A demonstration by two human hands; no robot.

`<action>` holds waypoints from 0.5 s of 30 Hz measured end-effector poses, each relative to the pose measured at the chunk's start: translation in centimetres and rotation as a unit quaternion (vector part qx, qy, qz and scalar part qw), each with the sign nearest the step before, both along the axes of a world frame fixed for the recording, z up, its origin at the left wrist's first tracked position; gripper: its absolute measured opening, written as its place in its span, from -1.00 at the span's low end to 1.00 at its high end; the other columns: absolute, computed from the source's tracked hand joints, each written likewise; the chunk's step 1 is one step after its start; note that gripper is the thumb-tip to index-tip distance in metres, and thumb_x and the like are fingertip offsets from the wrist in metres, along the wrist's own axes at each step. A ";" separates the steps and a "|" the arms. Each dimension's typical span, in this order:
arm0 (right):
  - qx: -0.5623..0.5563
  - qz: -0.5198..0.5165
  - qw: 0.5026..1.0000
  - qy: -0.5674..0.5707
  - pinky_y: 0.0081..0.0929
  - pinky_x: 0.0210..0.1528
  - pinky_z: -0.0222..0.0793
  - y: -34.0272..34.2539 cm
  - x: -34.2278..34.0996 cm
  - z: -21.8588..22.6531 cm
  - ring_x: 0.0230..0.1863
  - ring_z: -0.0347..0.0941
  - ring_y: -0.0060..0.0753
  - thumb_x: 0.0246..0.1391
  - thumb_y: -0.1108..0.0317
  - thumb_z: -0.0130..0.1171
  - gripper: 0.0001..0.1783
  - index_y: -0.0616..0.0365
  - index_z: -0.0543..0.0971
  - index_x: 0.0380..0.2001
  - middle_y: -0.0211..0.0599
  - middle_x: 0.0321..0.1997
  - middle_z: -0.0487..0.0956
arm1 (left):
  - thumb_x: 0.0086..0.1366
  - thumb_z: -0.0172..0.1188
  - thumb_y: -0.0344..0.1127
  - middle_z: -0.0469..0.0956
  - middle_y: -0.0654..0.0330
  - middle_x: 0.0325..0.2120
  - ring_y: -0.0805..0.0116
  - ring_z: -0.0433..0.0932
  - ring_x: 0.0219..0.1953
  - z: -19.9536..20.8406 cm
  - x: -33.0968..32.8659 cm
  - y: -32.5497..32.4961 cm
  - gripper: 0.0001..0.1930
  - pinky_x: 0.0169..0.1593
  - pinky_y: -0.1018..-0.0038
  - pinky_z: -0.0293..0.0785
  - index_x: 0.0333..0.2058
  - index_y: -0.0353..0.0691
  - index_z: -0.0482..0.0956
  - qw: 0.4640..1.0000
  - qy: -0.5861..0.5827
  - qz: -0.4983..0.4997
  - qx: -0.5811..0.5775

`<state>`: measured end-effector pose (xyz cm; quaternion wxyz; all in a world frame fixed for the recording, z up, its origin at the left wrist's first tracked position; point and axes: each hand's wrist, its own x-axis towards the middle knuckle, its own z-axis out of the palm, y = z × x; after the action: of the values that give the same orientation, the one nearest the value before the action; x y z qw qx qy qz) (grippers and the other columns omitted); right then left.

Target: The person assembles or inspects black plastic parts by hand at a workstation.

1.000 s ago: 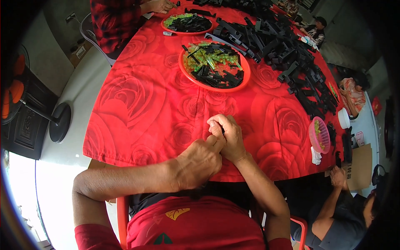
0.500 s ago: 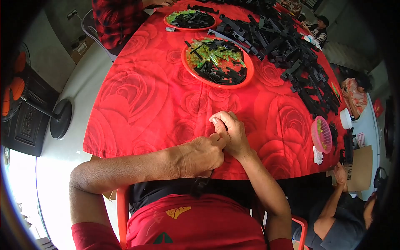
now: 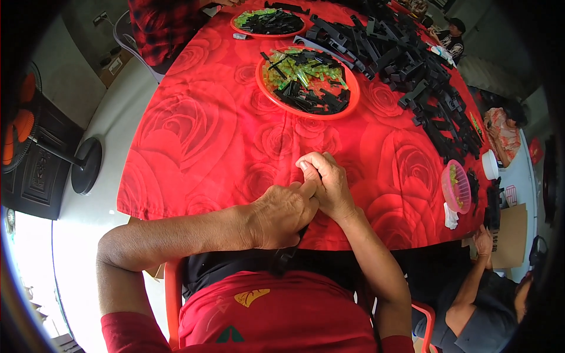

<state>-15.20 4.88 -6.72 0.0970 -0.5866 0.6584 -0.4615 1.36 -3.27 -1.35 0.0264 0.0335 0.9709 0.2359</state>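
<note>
At the near edge of the table my two hands are pressed together, both closed. My left hand [image 3: 282, 216] is wrapped round a long black plastic part [image 3: 286, 256], whose lower end sticks out below it toward my lap. Against my left fingertips sits my right hand [image 3: 331, 185], thumb and fingers curled round what looks like the upper end of the same part. Most of the part is hidden by my fingers. Beyond my hands, an orange-red plate [image 3: 329, 115] holds small yellow-green clear pieces [image 3: 303, 75] and short black strips [image 3: 329, 103].
A heap of black plastic parts [image 3: 406, 62] covers the far right of the red rose-patterned tablecloth [image 3: 182, 126]. Another loaded plate [image 3: 273, 35] lies farther back. At right are a pink basket [image 3: 462, 191], a white bowl [image 3: 489, 165] and another person's hand [image 3: 482, 241].
My left hand has shifted slightly up and more of the black part shows under it. My right hand stays closed against it. The view has tilted a little.
</note>
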 end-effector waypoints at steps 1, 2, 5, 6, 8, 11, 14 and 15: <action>0.003 -0.001 1.000 -0.001 -0.10 -0.19 0.41 0.0 0.0 0.0 -0.28 0.45 0.01 0.38 0.30 0.14 -0.82 0.16 0.60 -0.27 -0.13 -0.36 0.61 | -0.01 0.42 -0.36 0.40 -0.07 -0.07 -0.06 0.59 -0.06 0.0 0.0 0.0 -0.56 -0.16 0.10 0.64 -0.18 -0.33 0.45 1.000 0.000 0.000 0.001; 0.004 -0.001 1.000 -0.001 -0.10 -0.19 0.41 0.0 0.0 0.0 -0.28 0.45 0.01 0.38 0.30 0.14 -0.82 0.16 0.60 -0.27 -0.13 -0.36 0.61 | -0.02 0.43 -0.36 0.40 -0.06 -0.07 -0.06 0.58 -0.06 0.0 0.0 0.0 -0.56 -0.16 0.09 0.64 -0.18 -0.33 0.45 1.000 0.000 0.001 0.003; 0.000 0.000 1.000 0.004 -0.10 -0.19 0.41 -0.1 0.0 -0.2 -0.29 0.45 0.01 0.38 0.30 0.14 -0.82 0.16 0.60 -0.27 -0.13 -0.37 0.61 | -0.02 0.44 -0.36 0.39 -0.06 -0.07 -0.07 0.58 -0.04 -0.2 0.1 -0.2 -0.55 -0.16 0.09 0.64 -0.17 -0.33 0.44 1.000 0.003 -0.002 0.011; -0.001 0.000 1.000 0.004 -0.11 -0.19 0.41 -0.1 0.0 -0.2 -0.29 0.45 0.00 0.38 0.30 0.14 -0.83 0.16 0.60 -0.27 -0.13 -0.37 0.61 | -0.03 0.44 -0.36 0.39 -0.06 -0.07 -0.07 0.58 -0.04 -0.2 0.2 -0.2 -0.54 -0.15 0.09 0.64 -0.17 -0.33 0.44 1.000 0.005 -0.006 0.016; 0.000 0.000 1.000 0.002 -0.11 -0.19 0.41 -0.1 0.0 -0.1 -0.29 0.45 0.00 0.38 0.31 0.14 -0.83 0.16 0.60 -0.27 -0.13 -0.37 0.61 | -0.03 0.44 -0.37 0.39 -0.06 -0.07 -0.08 0.58 -0.04 -0.2 0.1 -0.1 -0.54 -0.15 0.08 0.64 -0.17 -0.34 0.44 1.000 0.005 -0.002 0.019; -0.006 0.000 1.000 -0.003 -0.12 -0.20 0.41 0.0 0.0 0.0 -0.29 0.44 0.00 0.37 0.32 0.15 -0.84 0.16 0.60 -0.27 -0.14 -0.38 0.60 | -0.02 0.44 -0.36 0.43 -0.13 -0.07 -0.05 0.60 -0.08 -0.1 0.1 -0.2 -0.57 -0.12 0.13 0.66 -0.19 -0.39 0.49 1.000 0.017 -0.005 0.021; -0.011 0.002 1.000 -0.001 -0.12 -0.20 0.41 -0.1 0.0 0.0 -0.30 0.45 0.00 0.38 0.33 0.15 -0.85 0.16 0.60 -0.27 -0.14 -0.39 0.60 | -0.01 0.44 -0.35 0.47 -0.19 -0.06 -0.03 0.64 -0.12 -0.1 0.2 -0.5 -0.58 -0.10 0.18 0.68 -0.20 -0.45 0.53 0.999 0.028 -0.011 0.029; -0.007 0.001 1.000 -0.001 -0.13 -0.20 0.41 -0.1 0.0 0.1 -0.29 0.45 -0.01 0.38 0.33 0.16 -0.85 0.16 0.60 -0.26 -0.14 -0.39 0.60 | -0.02 0.44 -0.35 0.47 -0.19 -0.05 -0.03 0.64 -0.12 -0.1 0.1 -0.5 -0.56 -0.10 0.19 0.68 -0.19 -0.45 0.53 0.999 0.026 -0.010 0.032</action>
<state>-15.17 4.79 -6.62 0.0937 -0.5878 0.6543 -0.4666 1.51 -3.80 -1.42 0.0028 0.0504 0.9627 0.2659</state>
